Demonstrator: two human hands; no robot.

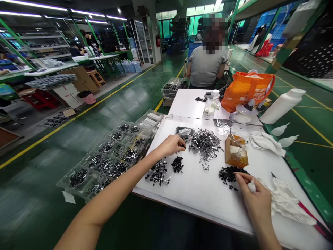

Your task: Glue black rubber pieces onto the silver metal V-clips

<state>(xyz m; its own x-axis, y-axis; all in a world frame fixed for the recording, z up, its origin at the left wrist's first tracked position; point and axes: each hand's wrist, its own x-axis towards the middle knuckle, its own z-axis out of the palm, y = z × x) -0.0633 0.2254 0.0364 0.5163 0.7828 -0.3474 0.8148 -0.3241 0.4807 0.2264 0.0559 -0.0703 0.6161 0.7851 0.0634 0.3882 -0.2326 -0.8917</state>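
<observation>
Many blk bits (229, 173) near R fingers (243, 184)

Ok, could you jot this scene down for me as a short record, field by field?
Left hand: fingers curled beside the large pile of bent clips; what they pinch is unclear
Right hand: holds a small white object, fingertips at the right-hand pile of black pieces
Table: white; also bears a smaller black pile, an amber box and an orange bag
Left of table: clear divided trays holding parts
Ahead: person in grey top, back turned
</observation>
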